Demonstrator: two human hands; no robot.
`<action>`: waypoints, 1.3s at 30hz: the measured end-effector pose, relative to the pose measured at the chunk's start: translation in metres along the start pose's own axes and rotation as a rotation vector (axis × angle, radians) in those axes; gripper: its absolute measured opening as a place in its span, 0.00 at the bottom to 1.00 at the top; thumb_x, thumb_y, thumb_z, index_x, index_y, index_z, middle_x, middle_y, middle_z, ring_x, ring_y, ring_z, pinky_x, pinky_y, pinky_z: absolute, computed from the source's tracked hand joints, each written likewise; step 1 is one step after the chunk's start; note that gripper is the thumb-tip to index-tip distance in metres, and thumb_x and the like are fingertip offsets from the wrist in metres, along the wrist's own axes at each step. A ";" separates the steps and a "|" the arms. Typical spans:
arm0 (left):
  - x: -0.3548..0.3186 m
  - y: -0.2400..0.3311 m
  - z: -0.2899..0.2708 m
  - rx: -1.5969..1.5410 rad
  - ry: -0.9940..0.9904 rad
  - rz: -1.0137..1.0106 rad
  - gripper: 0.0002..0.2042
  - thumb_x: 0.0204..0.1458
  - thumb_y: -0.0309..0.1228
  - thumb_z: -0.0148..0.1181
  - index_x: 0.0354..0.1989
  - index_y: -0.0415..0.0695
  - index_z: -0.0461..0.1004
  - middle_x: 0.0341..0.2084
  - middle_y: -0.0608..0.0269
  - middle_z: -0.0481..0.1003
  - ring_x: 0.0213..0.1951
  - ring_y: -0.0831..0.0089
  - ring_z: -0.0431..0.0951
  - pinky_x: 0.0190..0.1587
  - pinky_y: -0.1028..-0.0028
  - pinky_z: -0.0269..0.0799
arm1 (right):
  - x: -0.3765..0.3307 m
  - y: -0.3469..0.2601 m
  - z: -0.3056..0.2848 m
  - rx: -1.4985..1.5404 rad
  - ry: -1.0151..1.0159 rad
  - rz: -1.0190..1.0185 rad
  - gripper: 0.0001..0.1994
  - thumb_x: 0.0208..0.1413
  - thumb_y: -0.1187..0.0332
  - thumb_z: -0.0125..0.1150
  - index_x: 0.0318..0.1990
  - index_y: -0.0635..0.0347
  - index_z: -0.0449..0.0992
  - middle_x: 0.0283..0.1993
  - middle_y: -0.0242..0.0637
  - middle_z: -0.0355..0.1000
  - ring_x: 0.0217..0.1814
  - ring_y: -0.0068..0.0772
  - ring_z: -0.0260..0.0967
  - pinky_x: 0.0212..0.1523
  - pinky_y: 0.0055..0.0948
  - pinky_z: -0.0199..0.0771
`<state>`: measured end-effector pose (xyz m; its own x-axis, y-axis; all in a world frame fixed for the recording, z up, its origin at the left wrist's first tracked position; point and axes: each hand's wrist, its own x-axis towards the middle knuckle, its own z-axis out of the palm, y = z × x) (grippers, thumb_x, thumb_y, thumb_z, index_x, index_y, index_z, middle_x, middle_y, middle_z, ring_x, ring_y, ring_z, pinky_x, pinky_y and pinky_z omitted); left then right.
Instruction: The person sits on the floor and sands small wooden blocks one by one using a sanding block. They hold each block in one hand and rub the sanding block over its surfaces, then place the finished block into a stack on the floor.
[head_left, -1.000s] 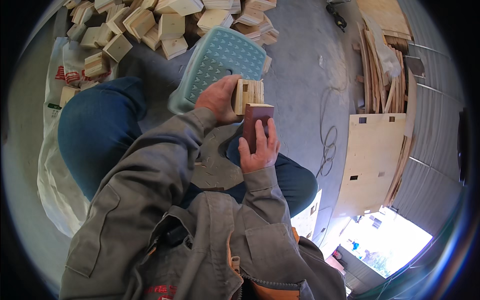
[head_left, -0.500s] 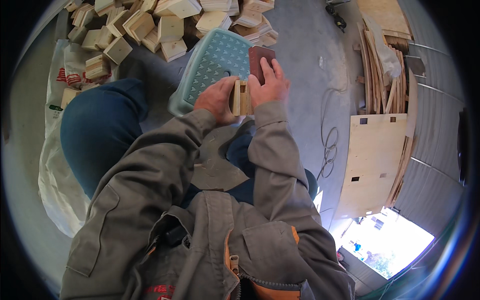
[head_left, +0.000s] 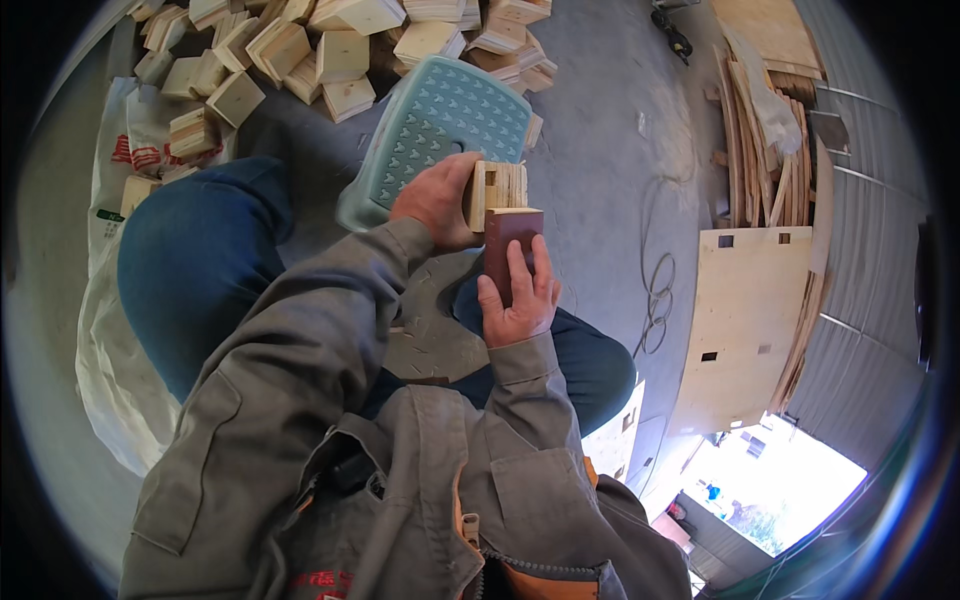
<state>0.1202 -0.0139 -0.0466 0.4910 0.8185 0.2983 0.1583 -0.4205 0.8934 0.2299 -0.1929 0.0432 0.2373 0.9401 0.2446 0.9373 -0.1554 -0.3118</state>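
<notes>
Left hand (head_left: 432, 200): grip closed around a small wooden block (head_left: 495, 188), fingers wrapped over its left side, holding it above the lap.
Wooden block: pale plywood, layered edges showing, just at the near edge of the stool, touching the sanding block below it.
Right hand (head_left: 518, 295): grip flat and closed on a reddish-brown sanding block (head_left: 512, 245), fingers laid along its face, pressing its far end against the wooden block.
Stool (head_left: 435, 130): pale green plastic, patterned top with a slot, on the floor just beyond the hands.
Pile of wooden pieces (head_left: 330, 45): many like blocks heaped on the floor, far and left.
White sack (head_left: 120, 360): on the left, beside the knee.
Plywood panel (head_left: 745, 320): flat on the floor at right, with small square holes.
</notes>
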 end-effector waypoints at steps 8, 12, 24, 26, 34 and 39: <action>-0.001 -0.003 -0.001 0.021 -0.001 -0.022 0.47 0.38 0.44 0.81 0.68 0.45 0.64 0.59 0.46 0.75 0.58 0.45 0.78 0.60 0.55 0.77 | 0.091 0.007 0.032 -0.063 0.092 -0.043 0.26 0.61 0.57 0.70 0.67 0.49 0.79 0.76 0.46 0.66 0.65 0.55 0.71 0.65 0.50 0.70; -0.001 -0.001 -0.002 0.020 -0.008 -0.042 0.48 0.36 0.44 0.83 0.68 0.46 0.64 0.60 0.49 0.75 0.59 0.45 0.78 0.61 0.55 0.76 | 0.150 0.005 0.048 -0.123 0.049 0.037 0.26 0.60 0.55 0.69 0.67 0.43 0.80 0.75 0.41 0.67 0.61 0.55 0.72 0.65 0.50 0.72; 0.001 -0.004 0.000 0.017 0.021 -0.018 0.45 0.39 0.44 0.81 0.68 0.46 0.65 0.59 0.48 0.75 0.58 0.45 0.78 0.61 0.54 0.76 | 0.057 -0.013 0.017 -0.044 0.013 0.047 0.27 0.61 0.61 0.69 0.68 0.55 0.77 0.76 0.50 0.64 0.72 0.54 0.66 0.71 0.48 0.65; 0.000 -0.003 0.002 0.009 0.029 0.000 0.45 0.40 0.44 0.81 0.68 0.46 0.65 0.59 0.48 0.75 0.59 0.45 0.78 0.61 0.54 0.75 | 0.032 -0.013 0.010 -0.039 0.011 0.042 0.28 0.61 0.62 0.70 0.69 0.56 0.77 0.77 0.51 0.63 0.72 0.54 0.66 0.70 0.49 0.64; -0.002 -0.003 0.001 0.029 0.011 -0.030 0.45 0.41 0.44 0.80 0.69 0.46 0.65 0.61 0.48 0.75 0.60 0.46 0.78 0.61 0.54 0.75 | 0.029 -0.013 0.015 -0.100 0.084 -0.026 0.29 0.58 0.60 0.73 0.67 0.54 0.78 0.77 0.51 0.62 0.61 0.53 0.71 0.63 0.48 0.70; -0.002 -0.004 -0.003 0.044 -0.030 -0.067 0.45 0.42 0.43 0.79 0.70 0.46 0.64 0.62 0.48 0.74 0.61 0.47 0.77 0.62 0.55 0.75 | 0.084 -0.023 0.023 -0.148 0.050 0.038 0.26 0.57 0.57 0.74 0.65 0.45 0.82 0.77 0.40 0.65 0.59 0.53 0.70 0.63 0.49 0.72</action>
<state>0.1163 -0.0129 -0.0494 0.5032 0.8337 0.2274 0.2293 -0.3825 0.8951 0.2227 -0.1036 0.0498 0.2821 0.9172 0.2813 0.9539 -0.2369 -0.1842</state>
